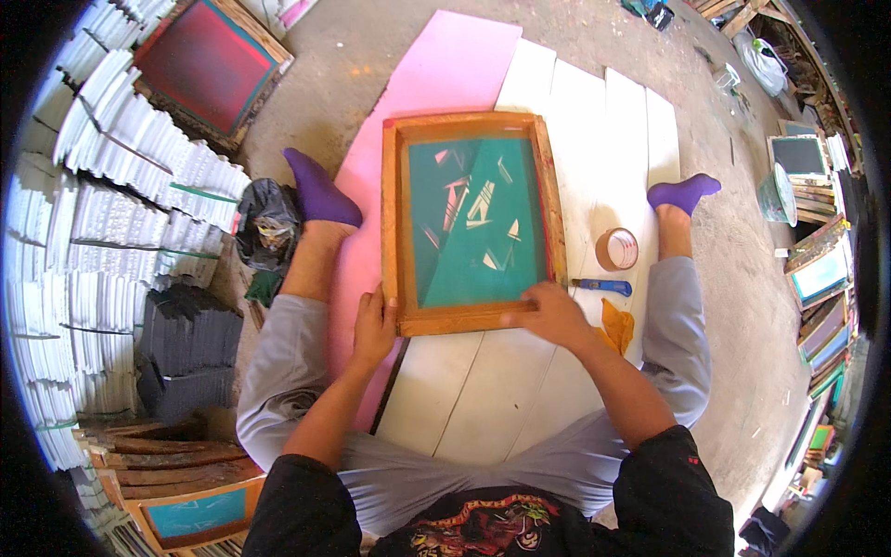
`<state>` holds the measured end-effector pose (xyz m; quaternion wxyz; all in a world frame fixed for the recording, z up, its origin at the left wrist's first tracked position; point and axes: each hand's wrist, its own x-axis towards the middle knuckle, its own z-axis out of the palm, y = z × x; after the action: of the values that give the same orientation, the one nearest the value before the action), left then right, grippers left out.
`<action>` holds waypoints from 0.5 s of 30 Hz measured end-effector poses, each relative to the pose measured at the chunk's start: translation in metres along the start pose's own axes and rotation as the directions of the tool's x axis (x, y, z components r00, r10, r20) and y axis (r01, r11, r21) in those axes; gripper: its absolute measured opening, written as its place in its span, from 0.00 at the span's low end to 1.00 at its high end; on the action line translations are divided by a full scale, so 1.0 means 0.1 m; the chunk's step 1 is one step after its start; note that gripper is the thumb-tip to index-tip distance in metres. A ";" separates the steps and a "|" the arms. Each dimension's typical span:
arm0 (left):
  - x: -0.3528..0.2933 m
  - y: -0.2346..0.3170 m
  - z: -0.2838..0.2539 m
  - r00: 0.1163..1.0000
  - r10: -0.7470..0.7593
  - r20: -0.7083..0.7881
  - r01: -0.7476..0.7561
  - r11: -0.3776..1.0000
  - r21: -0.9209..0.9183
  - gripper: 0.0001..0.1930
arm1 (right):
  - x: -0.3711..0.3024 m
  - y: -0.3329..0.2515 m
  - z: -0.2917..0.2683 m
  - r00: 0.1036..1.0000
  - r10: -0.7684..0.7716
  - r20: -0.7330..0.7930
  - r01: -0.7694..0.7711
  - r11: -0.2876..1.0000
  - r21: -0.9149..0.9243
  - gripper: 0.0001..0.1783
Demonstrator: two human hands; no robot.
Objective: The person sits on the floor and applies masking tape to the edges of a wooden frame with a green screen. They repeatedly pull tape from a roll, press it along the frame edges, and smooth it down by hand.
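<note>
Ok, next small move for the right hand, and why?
Probably settle the right hand on the lower right corner of the brown wooden frame around the green screen: it's blurred near that corner, hold unclear, while the left hand is at the lower left corner.

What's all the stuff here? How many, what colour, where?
screen: one, green in brown wood, centre
board: one, pink, under screen's left side
panels: several, white, under and right of screen
roll: one, brown and white, right of screen
tool: one, blue, below the roll
cloth: one, orange, below the tool
plastic bag: one, black, left of board
sheet stacks: several, white, far left
dark stack: one, black, lower left
other frames: several, mixed colours, both sides
pale bag: one, whitish, upper right
floor: one, greyish brown, around
left hand: one, bare, screen's lower left
right hand: one, bare, screen's lower right
socks: two, purple, either side
trousers: one, grey, lower middle
shirt: one, black, bottom
</note>
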<state>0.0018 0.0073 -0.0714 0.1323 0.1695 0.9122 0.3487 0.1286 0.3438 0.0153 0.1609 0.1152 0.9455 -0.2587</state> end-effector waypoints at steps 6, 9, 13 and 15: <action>0.19 0.02 0.01 0.991 -0.128 0.038 0.131 0.989 -0.072 0.34 | 0.33 0.54 0.03 0.871 0.394 -0.292 -0.346 0.916 0.204 0.30; 0.38 0.13 -0.12 0.993 -0.114 0.040 0.115 0.993 -0.020 0.32 | 0.38 0.77 0.22 0.896 0.403 -0.189 -0.344 0.896 0.279 0.27; 0.83 0.19 -0.48 0.990 -0.102 0.096 0.078 0.971 0.226 0.31 | 0.10 0.42 0.41 0.886 0.399 -0.235 -0.318 0.893 0.317 0.28; 1.03 0.19 -0.60 0.991 -0.092 0.097 0.058 0.951 0.305 0.31 | 0.01 0.26 0.71 0.891 0.415 -0.182 -0.316 0.857 0.408 0.29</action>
<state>-0.1089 0.0261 -0.0281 0.1683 0.1718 0.9518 0.1902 0.1534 0.3287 -0.0547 0.0559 0.3555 0.8533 -0.3774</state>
